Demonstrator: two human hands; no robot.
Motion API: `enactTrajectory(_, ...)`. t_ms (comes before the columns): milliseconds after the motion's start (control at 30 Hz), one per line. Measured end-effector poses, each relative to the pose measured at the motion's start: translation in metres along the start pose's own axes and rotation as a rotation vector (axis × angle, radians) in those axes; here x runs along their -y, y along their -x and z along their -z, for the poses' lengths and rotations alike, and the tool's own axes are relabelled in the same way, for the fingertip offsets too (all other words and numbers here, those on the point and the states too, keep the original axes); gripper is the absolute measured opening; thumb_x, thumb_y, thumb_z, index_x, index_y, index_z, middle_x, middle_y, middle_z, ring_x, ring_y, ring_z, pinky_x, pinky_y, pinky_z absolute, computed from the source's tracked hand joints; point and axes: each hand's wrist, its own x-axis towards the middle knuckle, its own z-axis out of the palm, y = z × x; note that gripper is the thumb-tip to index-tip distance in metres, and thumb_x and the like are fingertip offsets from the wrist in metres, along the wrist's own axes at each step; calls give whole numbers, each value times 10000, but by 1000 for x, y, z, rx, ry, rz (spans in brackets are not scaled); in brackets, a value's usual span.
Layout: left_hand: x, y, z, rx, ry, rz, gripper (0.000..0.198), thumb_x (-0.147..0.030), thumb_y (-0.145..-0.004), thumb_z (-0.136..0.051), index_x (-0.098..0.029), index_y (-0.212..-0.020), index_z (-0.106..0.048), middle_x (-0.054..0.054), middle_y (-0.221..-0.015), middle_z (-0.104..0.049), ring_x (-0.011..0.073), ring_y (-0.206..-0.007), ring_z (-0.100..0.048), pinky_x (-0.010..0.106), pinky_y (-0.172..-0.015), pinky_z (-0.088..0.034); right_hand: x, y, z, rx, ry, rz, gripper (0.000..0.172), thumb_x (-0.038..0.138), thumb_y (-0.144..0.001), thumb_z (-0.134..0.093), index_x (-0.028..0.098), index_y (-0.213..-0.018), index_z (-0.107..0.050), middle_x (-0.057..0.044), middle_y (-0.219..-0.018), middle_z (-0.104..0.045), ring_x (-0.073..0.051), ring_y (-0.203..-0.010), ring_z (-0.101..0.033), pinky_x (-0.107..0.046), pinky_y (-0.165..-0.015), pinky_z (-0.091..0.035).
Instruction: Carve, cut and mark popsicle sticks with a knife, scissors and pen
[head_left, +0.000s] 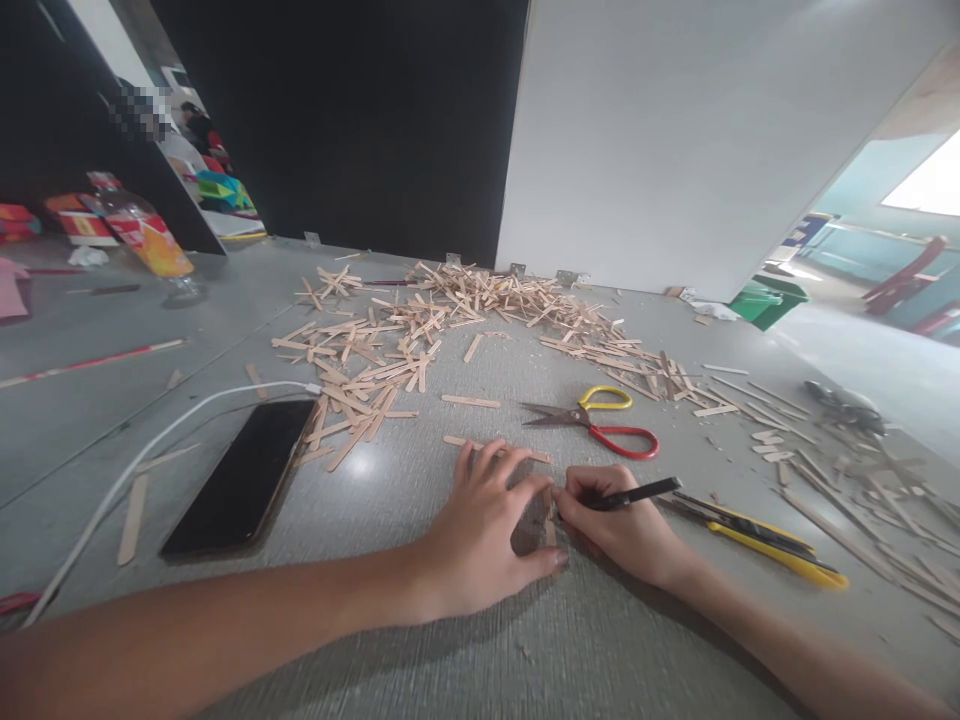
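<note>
My left hand (487, 540) lies on the table with its fingers spread, its thumb and index finger holding down a short upright-lying craft stick (550, 530). A second craft stick (525, 452) lies crosswise at the fingertips. My right hand (622, 520) is closed round a black pen (641, 494), whose tip is hidden by the fingers beside the held stick. Beyond the hands are scissors (585, 415) with one yellow and one red handle, lying open. Another craft stick (471, 401) rests left of them. A yellow-and-black utility knife (765, 540) is just right of my right hand.
A heap of craft sticks (487, 295) spreads across the back. At left lie a phone (240, 480) with a white cable (150, 445) and a plastic bottle (146, 235). Cut strips (847, 520) scatter at right. Black (360, 120) and white panels (660, 130) stand behind.
</note>
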Motion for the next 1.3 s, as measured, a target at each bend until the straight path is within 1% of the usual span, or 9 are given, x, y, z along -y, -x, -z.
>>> enactTrajectory(167, -1, 0, 1, -57, 57, -1, 603, -448, -755, -864, -188, -1212, -570, 105, -1358, -578, 349, -1323, -447, 597, -1178, -263, 0, 0, 3, -41, -74, -64, 441, 439, -943, -616, 216, -593, -466, 63, -439, -482, -74, -354, -369, -202, -367, -265)
enactTrajectory(333, -1, 1, 0, -119, 80, 6, 225, -197, -825, -724, -230, -1027, -632, 60, -1287, -610, 314, -1312, -466, 581, -1176, -274, -1, -2, 5, -135, -153, -128, 462, 528, -969, -562, 234, -628, -460, 75, -393, -475, -68, -275, -301, -182, -289, -231)
enactTrajectory(500, 5, -1, -5, -208, 114, 38, 474, 68, -818, -456, -239, -1139, -621, 46, -1260, -611, 250, -1251, -515, 522, -1137, -369, 1, -5, 4, -154, -173, -124, 482, 554, -959, -599, 217, -632, -495, 75, -388, -458, -63, -296, -306, -177, -313, -232)
enactTrajectory(700, 7, 1, -8, -334, 222, 97, 468, 15, -951, -346, -217, -1332, -485, 81, -1309, -570, 223, -1264, -509, 455, -1119, -422, 7, 1, 8, -224, -146, -36, 431, 507, -1000, -529, 228, -678, -466, 48, -499, -497, -88, -384, -358, -216, -371, -242)
enactTrajectory(800, 4, 2, -6, -361, 261, 94, 380, -81, -1017, -349, -223, -1329, -513, 75, -1274, -610, 224, -1233, -543, 454, -1093, -442, 19, 14, 8, -188, 39, 218, 349, 328, -983, -560, 216, -657, -503, 34, -553, -485, -119, -503, -407, -264, -482, -324)
enactTrajectory(933, -3, 3, 4, -384, 338, 117, 293, -220, -1047, -410, -225, -1261, -609, 63, -1208, -697, 249, -1184, -605, 474, -1044, -469, 45, 35, -4, 139, 499, 898, 357, 86, -962, -450, 207, -634, -521, 29, -571, -496, -137, -515, -327, -327, -504, -292)
enactTrajectory(1067, -18, 5, 23, -184, 652, 35, 324, -343, -1076, -425, -206, -1148, -710, 61, -1147, -763, 221, -1136, -682, 395, -1021, -513, 53, 48, -20, 140, 832, 1141, 514, 77, -1060, -391, 200, -593, -569, 23, -547, -520, -153, -511, -360, -322, -566, -411)
enactTrajectory(1200, -33, 11, 37, 208, 812, -128, 377, -395, -1057, -479, -193, -1283, -704, 83, -1130, -794, 209, -1020, -744, 321, -893, -570, 37, 55, -27, 201, 858, 1031, 574, 172, -1112, -294, 194, -647, -629, -14, -563, -570, -164, -526, -455, -300, -572, -466)
enactTrajectory(1300, -36, 14, 37, 220, 688, -154, 341, -366, -1016, -549, -193, -1235, -745, 77, -1030, -818, 209, -885, -750, 321, -821, -563, 35, 57, -27, 258, 750, 937, 572, 183, -1105, -280, 178, -655, -632, -31, -589, -581, -149, -550, -485, -281, -489, -415)
